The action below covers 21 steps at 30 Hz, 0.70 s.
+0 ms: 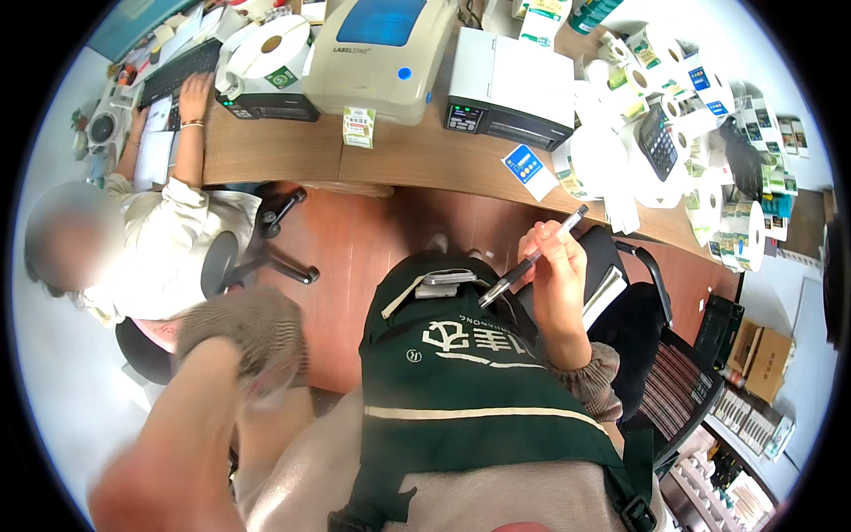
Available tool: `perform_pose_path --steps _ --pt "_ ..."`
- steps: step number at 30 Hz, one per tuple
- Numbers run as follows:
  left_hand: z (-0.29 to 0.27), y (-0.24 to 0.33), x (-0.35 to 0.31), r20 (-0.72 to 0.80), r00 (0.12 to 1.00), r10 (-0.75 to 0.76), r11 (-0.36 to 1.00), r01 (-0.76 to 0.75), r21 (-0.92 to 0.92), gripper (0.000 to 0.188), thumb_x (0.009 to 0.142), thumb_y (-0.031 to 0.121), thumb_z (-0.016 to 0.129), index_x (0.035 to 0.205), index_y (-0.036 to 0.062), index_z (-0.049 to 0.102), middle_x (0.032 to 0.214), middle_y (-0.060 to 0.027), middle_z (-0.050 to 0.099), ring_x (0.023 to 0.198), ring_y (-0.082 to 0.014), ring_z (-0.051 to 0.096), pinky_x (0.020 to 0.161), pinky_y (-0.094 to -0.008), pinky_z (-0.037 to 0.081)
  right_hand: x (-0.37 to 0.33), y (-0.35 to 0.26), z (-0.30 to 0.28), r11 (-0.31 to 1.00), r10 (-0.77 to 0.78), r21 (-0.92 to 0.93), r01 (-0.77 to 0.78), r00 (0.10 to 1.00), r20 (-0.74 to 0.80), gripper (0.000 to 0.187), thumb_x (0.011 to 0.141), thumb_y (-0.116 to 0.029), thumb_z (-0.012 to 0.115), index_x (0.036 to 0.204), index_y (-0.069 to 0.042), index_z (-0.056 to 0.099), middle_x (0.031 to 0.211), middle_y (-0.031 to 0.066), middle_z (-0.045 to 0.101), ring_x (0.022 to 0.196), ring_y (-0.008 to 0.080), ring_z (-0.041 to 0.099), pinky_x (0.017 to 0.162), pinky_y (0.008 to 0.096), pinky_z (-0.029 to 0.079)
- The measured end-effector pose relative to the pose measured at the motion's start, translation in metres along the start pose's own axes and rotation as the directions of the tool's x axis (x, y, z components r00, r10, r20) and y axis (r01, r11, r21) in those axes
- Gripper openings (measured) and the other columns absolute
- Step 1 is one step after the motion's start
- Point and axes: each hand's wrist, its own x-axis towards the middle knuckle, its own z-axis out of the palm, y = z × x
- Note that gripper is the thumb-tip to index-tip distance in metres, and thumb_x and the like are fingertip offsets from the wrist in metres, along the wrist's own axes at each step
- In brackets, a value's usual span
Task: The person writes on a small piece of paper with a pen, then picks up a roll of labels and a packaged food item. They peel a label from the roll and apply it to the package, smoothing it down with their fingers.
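Note:
My right hand (560, 266) is closed around a black and silver pen (505, 285), held slanted in front of my apron. The pen's lower end is close to the pocket of my dark green apron (443, 381). A phone-like flat device (448, 277) sticks out of that pocket. Behind my right wrist, white sheets or a pad (605, 297) lie by a dark chair. My left hand (164, 470) is raised near the camera at the lower left, smeared by motion. Its fingers cannot be made out.
A wooden desk (266, 155) carries a large beige label printer (377, 66), a white printer (514, 80) and another one (266, 75) bearing a label roll. Many label rolls and a calculator (658, 142) crowd its right end. A co-worker (173, 235) sits left, hand on a keyboard (177, 75).

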Motion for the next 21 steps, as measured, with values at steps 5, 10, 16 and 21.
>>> perform_pose_path --steps 5,10,16,21 --pt "-0.028 -0.017 -0.129 -0.348 0.647 -0.678 0.613 0.760 0.217 0.021 0.087 0.024 0.053 0.082 0.0042 0.057 0.073 -0.0036 0.050 0.057 -0.0098 0.043 0.053 -0.0259 0.035 -0.005 -0.007 -0.008 0.999 -0.037 0.012 0.040 0.985 -0.171 0.021 0.093 -0.020 0.055 0.077 -0.007 0.056 0.070 0.0013 0.056 0.052 0.0051 0.046 0.047 0.0181 0.035" --pt "0.024 -0.027 -0.161 0.116 -0.139 -0.984 -0.096 0.944 0.315 0.013 0.081 0.002 0.065 0.094 0.0019 0.064 0.082 -0.0034 0.064 0.067 -0.0058 0.055 0.058 -0.0203 0.044 -0.007 -0.001 -0.019 0.998 -0.041 0.040 0.049 0.981 -0.191 0.023 0.093 -0.021 0.056 0.077 -0.005 0.055 0.069 0.0022 0.055 0.050 0.0054 0.045 0.043 0.0192 0.035" --pt "0.038 -0.046 -0.150 0.523 0.078 -0.849 0.269 0.915 0.300 0.022 0.075 0.007 0.070 0.097 0.0071 0.068 0.071 -0.0032 0.058 0.061 -0.0154 0.056 0.054 -0.0260 0.043 -0.004 -0.002 -0.014 1.000 -0.024 0.015 0.027 0.989 -0.149 0.022 0.093 -0.021 0.056 0.077 -0.006 0.055 0.069 0.0018 0.055 0.050 0.0053 0.045 0.044 0.0185 0.035" --pt "0.060 -0.066 -0.110 0.557 0.521 -0.647 0.690 0.711 0.136 0.016 0.075 0.013 0.069 0.091 0.0116 0.070 0.075 -0.0006 0.060 0.058 -0.0124 0.055 0.047 -0.0232 0.040 0.001 0.001 -0.003 1.000 0.017 0.021 -0.014 0.990 -0.143 0.022 0.093 -0.021 0.055 0.076 -0.007 0.056 0.070 0.0013 0.056 0.052 0.0050 0.045 0.047 0.0178 0.034"
